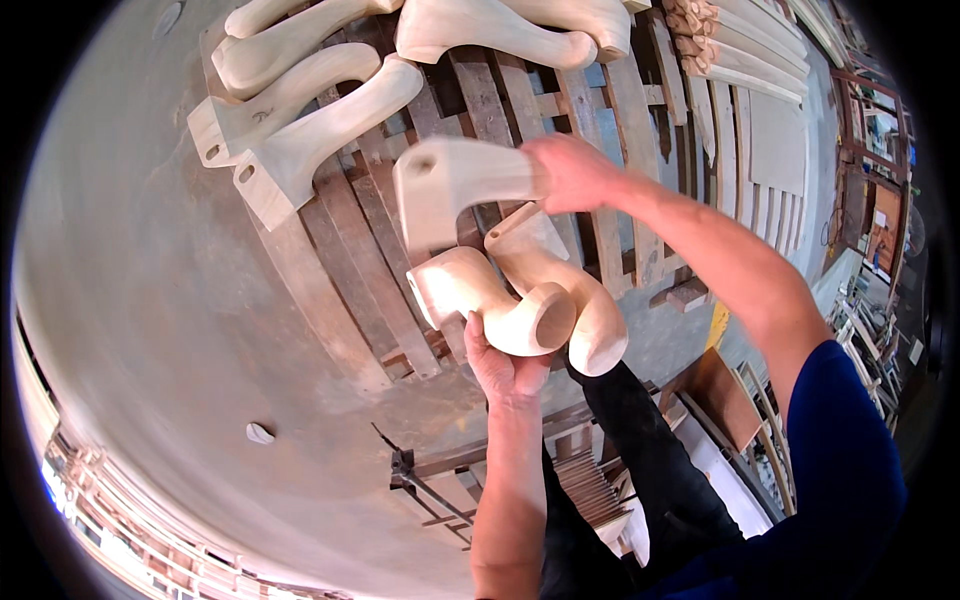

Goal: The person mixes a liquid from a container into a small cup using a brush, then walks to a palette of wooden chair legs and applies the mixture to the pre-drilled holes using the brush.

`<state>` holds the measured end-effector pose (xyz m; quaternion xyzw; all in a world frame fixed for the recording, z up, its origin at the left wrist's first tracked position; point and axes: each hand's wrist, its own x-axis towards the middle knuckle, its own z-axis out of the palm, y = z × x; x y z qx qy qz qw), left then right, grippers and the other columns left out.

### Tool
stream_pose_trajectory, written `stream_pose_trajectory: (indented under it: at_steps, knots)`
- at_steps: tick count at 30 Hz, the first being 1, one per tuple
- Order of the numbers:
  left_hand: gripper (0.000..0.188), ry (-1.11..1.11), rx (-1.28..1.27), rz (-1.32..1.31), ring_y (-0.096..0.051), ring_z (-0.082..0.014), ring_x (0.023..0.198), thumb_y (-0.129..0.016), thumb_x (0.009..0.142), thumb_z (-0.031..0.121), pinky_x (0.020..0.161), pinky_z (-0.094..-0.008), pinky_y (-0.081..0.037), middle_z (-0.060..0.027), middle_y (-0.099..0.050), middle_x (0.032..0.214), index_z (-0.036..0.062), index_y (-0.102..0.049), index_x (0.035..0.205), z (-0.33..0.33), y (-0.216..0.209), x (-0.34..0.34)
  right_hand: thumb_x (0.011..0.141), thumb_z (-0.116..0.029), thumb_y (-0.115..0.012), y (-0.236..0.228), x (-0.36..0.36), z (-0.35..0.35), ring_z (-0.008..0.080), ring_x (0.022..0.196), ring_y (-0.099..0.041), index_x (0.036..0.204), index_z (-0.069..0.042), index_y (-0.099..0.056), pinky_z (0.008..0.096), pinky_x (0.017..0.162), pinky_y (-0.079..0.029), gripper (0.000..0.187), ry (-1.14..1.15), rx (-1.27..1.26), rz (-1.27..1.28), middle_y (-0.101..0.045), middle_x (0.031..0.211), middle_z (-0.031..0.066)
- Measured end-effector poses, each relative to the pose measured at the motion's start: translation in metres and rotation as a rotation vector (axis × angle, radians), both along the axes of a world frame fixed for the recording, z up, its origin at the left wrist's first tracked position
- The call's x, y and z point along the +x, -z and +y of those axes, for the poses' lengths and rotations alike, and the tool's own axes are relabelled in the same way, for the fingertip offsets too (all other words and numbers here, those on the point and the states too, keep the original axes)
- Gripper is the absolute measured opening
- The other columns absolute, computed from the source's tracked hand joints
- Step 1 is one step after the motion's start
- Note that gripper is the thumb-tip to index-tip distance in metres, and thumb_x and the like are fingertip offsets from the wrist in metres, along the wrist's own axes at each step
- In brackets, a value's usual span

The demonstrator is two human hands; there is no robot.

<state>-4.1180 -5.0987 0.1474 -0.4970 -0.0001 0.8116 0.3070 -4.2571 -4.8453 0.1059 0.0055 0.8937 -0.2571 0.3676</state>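
Note:
My left hand (503,368) is closed around the underside of a pale curved wooden furniture leg (470,290), with its round cut end facing up toward me. My right hand (573,175) grips the narrow end of another wooden furniture leg, slightly blurred; its wide block end (428,195) has a slot in it and points left. A third curved leg (585,305) lies to the right of the one in my left hand, its slotted end partly under my right hand. What supports that third leg is hidden.
A slatted wooden pallet (365,240) lies ahead with several more curved legs (330,120) along its far and left sides. Stacked straight wooden pieces (745,45) are at the far right. A metal clamp (402,468) is on a wooden frame near my legs. Grey floor (190,300) extends left.

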Motion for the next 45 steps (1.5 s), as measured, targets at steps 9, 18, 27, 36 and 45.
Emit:
stream_pose_trajectory:
  at_steps: [9, 18, 27, 36, 45]
  knots:
    - [0.059, -0.076, -0.011, 0.028, -0.057, -0.0357, 0.130, -0.061, 0.096, 0.050, 0.110, -0.0586, -0.044, -0.0103, -0.061, 0.140, 0.0143, -0.055, 0.143, 0.009, -0.008, 0.000, 0.065, -0.020, -0.080, 0.001, -0.153, -0.112, 0.0443, 0.157, -0.011, 0.128, -0.009, -0.070, 0.0560, 0.125, -0.022, 0.064, -0.806, 0.325, 0.215, -0.007, 0.170, 0.0279]
    - [0.064, -0.126, 0.014, -0.053, -0.053, -0.0333, 0.134, -0.060, 0.095, 0.056, 0.111, -0.0586, -0.042, -0.0082, -0.058, 0.144, 0.0180, -0.052, 0.146, 0.015, -0.016, -0.001, 0.053, -0.042, -0.082, 0.005, -0.167, -0.130, 0.0381, 0.126, -0.043, 0.123, -0.017, -0.074, 0.0440, 0.098, -0.037, 0.074, -0.842, 0.478, 0.154, -0.041, 0.143, 0.0275]
    - [0.074, -0.187, 0.060, -0.006, -0.056, -0.0351, 0.124, -0.061, 0.086, 0.074, 0.094, -0.0606, -0.046, -0.0085, -0.062, 0.134, 0.0149, -0.060, 0.130, 0.034, -0.025, -0.004, 0.057, -0.052, -0.080, -0.004, -0.050, -0.072, 0.0400, 0.120, -0.046, 0.117, -0.010, -0.076, 0.0462, 0.100, -0.040, 0.074, -0.397, 0.285, -0.035, -0.048, 0.123, 0.0221]
    - [0.080, -0.253, -0.052, 0.061, -0.051, -0.0301, 0.135, -0.070, 0.088, 0.057, 0.118, -0.0488, -0.037, -0.0091, -0.054, 0.147, 0.0115, -0.045, 0.149, 0.061, -0.015, 0.011, 0.066, -0.061, -0.076, -0.024, 0.020, -0.003, 0.0353, 0.120, -0.050, 0.126, -0.006, -0.072, 0.0397, 0.101, -0.044, 0.081, -0.020, -0.050, -0.464, -0.051, 0.120, 0.0202]
    - [0.072, -0.049, -0.137, 0.103, -0.056, -0.0320, 0.130, -0.071, 0.087, 0.050, 0.114, -0.0510, -0.042, -0.0117, -0.061, 0.141, 0.0112, -0.053, 0.145, 0.046, -0.009, 0.010, 0.078, -0.068, -0.069, -0.040, 0.074, 0.002, 0.0382, 0.139, -0.044, 0.140, -0.009, -0.065, 0.0456, 0.114, -0.038, 0.086, 0.354, -0.286, -0.530, -0.046, 0.149, 0.0276]
